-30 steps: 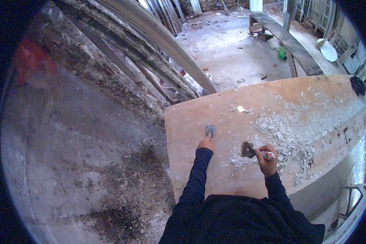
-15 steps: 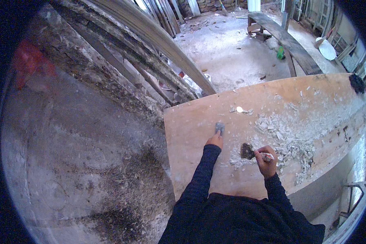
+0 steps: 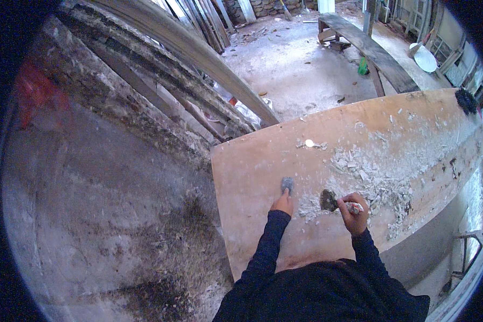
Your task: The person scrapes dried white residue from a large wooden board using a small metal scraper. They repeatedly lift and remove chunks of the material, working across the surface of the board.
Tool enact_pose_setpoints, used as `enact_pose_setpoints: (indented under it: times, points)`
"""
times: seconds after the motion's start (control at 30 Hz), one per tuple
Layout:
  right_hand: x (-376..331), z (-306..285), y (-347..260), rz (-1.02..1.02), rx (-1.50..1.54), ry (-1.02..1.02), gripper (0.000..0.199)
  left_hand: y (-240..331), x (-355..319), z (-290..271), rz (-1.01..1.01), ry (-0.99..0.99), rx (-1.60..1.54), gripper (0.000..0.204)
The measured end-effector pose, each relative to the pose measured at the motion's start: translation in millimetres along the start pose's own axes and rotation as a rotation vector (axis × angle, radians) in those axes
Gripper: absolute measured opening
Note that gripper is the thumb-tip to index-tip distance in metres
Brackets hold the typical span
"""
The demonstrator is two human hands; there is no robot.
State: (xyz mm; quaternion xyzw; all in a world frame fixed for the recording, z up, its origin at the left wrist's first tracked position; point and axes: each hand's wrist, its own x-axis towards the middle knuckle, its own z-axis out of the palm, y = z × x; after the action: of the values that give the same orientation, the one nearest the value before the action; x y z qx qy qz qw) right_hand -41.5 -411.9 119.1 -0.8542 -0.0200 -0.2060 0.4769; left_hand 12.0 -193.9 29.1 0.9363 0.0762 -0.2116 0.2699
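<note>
A large pale-brown wooden board (image 3: 246, 188) lies in front of me, strewn with whitish flakes (image 3: 378, 185). My left hand (image 3: 282, 205) is closed around a small grey flat piece with rounded corners (image 3: 287, 183), pressed to the bare left part of the board; its exact kind I cannot make out. In my right hand (image 3: 355, 217) is a putty knife with a dark, crusted blade (image 3: 328, 200) and a pale, spattered handle. That blade is over the board at the left edge of the flakes. A small white round spot (image 3: 309, 143) shows farther back on the board.
Weathered timber beams (image 3: 161, 75) slant along the left, above a stained grey surface (image 3: 107, 214). Behind the board a dark plank bench (image 3: 367, 48) stands on a dusty floor. A black tangled bundle (image 3: 465, 101) sits at the board's far right corner. A white basin (image 3: 423, 58) is at the back right.
My left hand has drawn the grey piece toward me across the board. The right hand with the putty knife has shifted slightly right. The view has tilted a little.
</note>
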Motion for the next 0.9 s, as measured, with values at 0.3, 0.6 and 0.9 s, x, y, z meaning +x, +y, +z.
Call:
enact_pose_setpoints:
  times: [0.3,0.6,0.9]
  points:
    - [-4.4,9.1,-2.9,-0.030,0.065,-0.019,0.012,-2.4,80.9,3.3,0.061,0.106,-0.037,0.042]
    - [-7.0,13.6,-3.9,-0.025,0.068,-0.079,0.012,-18.7,72.8,11.2,0.067,0.140,-0.132,0.044]
    - [40.4,216.0,-5.7,0.172,0.479,-0.500,0.019,-121.5,-104.9,-3.2,-0.061,0.397,-0.382,0.051]
